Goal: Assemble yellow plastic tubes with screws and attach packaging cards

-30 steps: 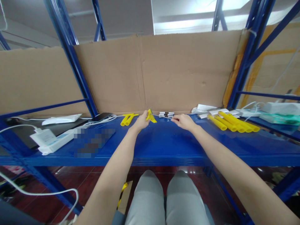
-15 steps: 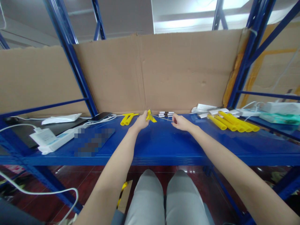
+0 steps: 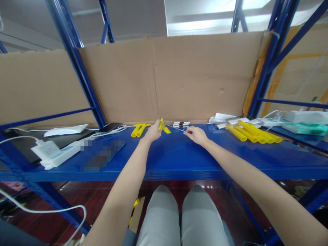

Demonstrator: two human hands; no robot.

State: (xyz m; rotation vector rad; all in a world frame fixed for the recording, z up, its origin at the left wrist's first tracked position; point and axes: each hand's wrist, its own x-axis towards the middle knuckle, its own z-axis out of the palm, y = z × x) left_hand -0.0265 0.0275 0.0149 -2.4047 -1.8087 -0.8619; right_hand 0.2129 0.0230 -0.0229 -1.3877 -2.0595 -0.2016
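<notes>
Two bare forearms reach forward, elbows low and spread, hands near each other at the far edge. The left hand [image 3: 154,131] is closed around a winged yellow plastic piece [image 3: 166,129], thumb side up. The right hand [image 3: 197,135] is palm-down, fingertips pinched narrow on a thin grey rod [image 3: 177,128].

Surface: glossy blue metal shelf [image 3: 174,157] below the fingers; upright brown cardboard panel [image 3: 200,75] behind them. Left of the left fingers: two yellow T-shaped pieces [image 3: 138,130]. Just beyond the gap between the hands: small white-and-dark stacked strips [image 3: 181,124]. Well right of the right fingers: yellow hollow tubes [image 3: 256,133].

Held piece: bright yellow, flared ends projecting past the left fingertips; remainder hidden by the hand. Rod slants slightly down from it to the right fingertips.
</notes>
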